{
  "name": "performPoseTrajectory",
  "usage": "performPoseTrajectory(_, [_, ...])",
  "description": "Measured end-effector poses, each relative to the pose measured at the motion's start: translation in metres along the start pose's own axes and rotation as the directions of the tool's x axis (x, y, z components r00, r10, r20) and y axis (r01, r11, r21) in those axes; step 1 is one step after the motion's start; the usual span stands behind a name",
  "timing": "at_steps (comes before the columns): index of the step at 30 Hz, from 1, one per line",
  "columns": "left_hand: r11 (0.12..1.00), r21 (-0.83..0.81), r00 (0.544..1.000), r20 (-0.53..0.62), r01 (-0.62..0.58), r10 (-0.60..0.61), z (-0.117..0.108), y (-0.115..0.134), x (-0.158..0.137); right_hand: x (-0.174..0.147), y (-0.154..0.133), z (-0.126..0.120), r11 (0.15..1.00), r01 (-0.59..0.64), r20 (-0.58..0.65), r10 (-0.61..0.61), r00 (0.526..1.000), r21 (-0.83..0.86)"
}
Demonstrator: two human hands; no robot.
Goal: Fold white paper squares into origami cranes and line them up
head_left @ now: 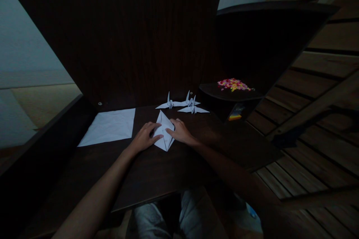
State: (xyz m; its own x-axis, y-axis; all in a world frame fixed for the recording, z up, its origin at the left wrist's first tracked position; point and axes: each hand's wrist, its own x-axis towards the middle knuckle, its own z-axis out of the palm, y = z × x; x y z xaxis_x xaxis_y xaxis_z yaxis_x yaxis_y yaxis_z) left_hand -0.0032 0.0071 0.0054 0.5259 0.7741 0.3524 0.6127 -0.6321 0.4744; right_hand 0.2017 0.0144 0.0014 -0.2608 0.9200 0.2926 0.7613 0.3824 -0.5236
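Note:
A folded sheet of white origami paper [164, 142], kite- or diamond-shaped with crease lines across it, lies on the dark wooden desk [146, 179]. My left hand [144, 137] grips its left edge, thumb on top and fingers at the side. On the opposite edge, my right hand [179, 131] holds the paper with its thumb pressed on the face. Parts of the fingers of both hands are hidden behind the paper. Just beyond it stand several folded white paper cranes [193, 109], wings spread.
A flat white sheet [112, 125] lies at the desk's left. On a small corner shelf [218, 92] at the right sits a pile of pink, red and yellow bits [234, 84]. Below is a small box-like object [235, 114]. A dark panel [140, 44] rises behind.

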Motion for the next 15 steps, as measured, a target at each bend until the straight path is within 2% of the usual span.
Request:
performPoseTrajectory(9, [0.983,0.181,0.999,0.025,0.017,-0.022,0.0006,-0.0013,-0.0019,0.0006,0.0002,0.0011,0.971,-0.035,-0.029,0.043,0.999,0.235])
performPoseTrajectory(15, [0.97,0.24,0.998,0.035,0.04,-0.05,0.0019,-0.0021,-0.0031,0.0052,0.0063,-0.0008,0.907,-0.084,-0.017,0.1,0.995,0.413])
